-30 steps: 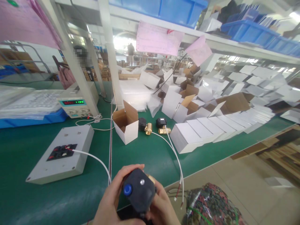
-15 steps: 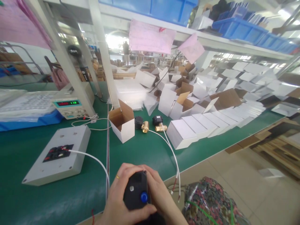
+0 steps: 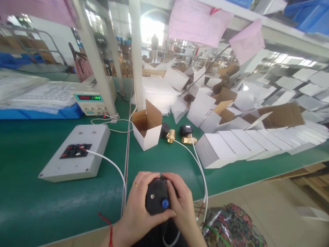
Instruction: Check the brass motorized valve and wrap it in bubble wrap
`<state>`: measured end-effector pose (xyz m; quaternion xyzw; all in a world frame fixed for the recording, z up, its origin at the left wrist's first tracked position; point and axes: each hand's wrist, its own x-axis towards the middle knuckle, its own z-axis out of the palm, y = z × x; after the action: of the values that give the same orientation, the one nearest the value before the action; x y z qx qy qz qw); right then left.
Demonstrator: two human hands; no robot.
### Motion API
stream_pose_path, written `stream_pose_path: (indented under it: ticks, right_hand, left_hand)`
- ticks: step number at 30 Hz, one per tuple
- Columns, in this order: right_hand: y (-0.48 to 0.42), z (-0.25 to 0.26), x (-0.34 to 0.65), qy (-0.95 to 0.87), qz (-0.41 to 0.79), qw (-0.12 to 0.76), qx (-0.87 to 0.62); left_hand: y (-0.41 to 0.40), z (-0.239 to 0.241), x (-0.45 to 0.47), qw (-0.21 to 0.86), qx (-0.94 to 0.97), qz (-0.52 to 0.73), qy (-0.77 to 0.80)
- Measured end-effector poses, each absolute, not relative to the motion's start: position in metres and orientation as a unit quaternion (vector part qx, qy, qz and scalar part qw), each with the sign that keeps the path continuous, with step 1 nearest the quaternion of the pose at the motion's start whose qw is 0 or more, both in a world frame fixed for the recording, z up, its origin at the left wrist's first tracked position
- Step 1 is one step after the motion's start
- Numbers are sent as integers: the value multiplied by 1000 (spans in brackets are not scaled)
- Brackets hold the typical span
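Note:
Both hands hold one black valve actuator [image 3: 156,197] with a blue button, just above the near edge of the green table [image 3: 51,199]. My left hand [image 3: 137,206] wraps its left side, thumb across the front. My right hand [image 3: 181,202] grips its right side and top. A white cable [image 3: 113,164] runs from the actuator area to a grey test box [image 3: 77,152]. Two more actuators with brass valves [image 3: 169,134] [image 3: 187,135] lie farther back, beside an open white carton [image 3: 147,128].
A power supply with a lit display [image 3: 91,103] stands at the back left by a white post [image 3: 96,61]. Rows of closed white boxes [image 3: 231,144] and a heap of open cartons [image 3: 218,99] fill the right. A patterned bag [image 3: 231,226] sits below the table edge.
The actuator was turned in my hands, its blue button shifting from left to right. The view dropped and swung, so the shelf's blue bins left the frame. Both hands stay closed on it.

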<state>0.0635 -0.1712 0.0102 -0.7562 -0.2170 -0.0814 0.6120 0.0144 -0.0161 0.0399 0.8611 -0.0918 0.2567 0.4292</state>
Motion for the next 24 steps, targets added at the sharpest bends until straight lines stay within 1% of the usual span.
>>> stream_pose_path:
  ticks: [7,24]
  right_hand:
    - [-172,22,61,-201,-63,630,-748]
    - [-168,26,60,-188,-74,635,-746]
  left_hand:
    - [-12,40,17,482,848,201,-93]
    - [-11,40,16,481,849,195,-100]
